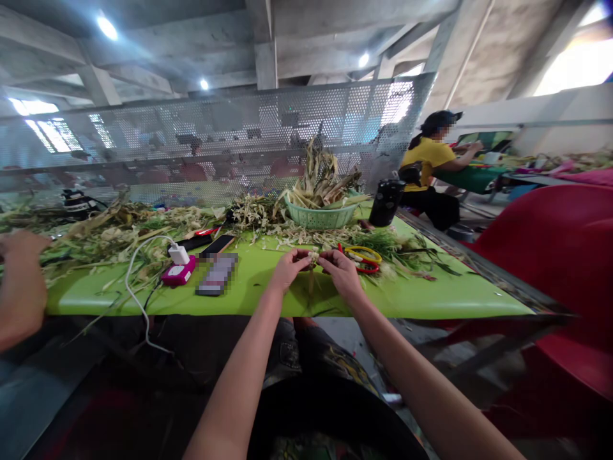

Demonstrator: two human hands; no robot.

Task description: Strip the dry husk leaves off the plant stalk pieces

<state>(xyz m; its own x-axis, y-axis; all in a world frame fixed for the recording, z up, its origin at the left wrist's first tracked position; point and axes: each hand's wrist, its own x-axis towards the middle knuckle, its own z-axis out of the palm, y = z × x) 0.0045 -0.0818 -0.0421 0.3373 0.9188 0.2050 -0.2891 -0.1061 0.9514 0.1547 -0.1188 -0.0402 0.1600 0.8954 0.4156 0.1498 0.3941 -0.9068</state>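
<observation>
My left hand (pixel 288 269) and my right hand (pixel 341 269) meet over the green table (pixel 431 294), fingers pinched together on a small pale bundle of dried plant strips (pixel 313 259). Thin strands hang from the bundle down onto the table. Just right of my right hand lie yellow and red ring-shaped bands (pixel 364 257) among green leaves. Behind my hands stands a green basket (pixel 320 216) filled with dried husks.
Dried leaves and husks cover the table's far and left side. A pink power bank (pixel 178 273) with white charger and cable, and phones (pixel 216 246) lie left. A dark bottle (pixel 385 202) stands right of the basket. Another person's arm (pixel 19 287) is at left; a person in yellow (pixel 431 167) sits far right, near a red chair (pixel 560 268).
</observation>
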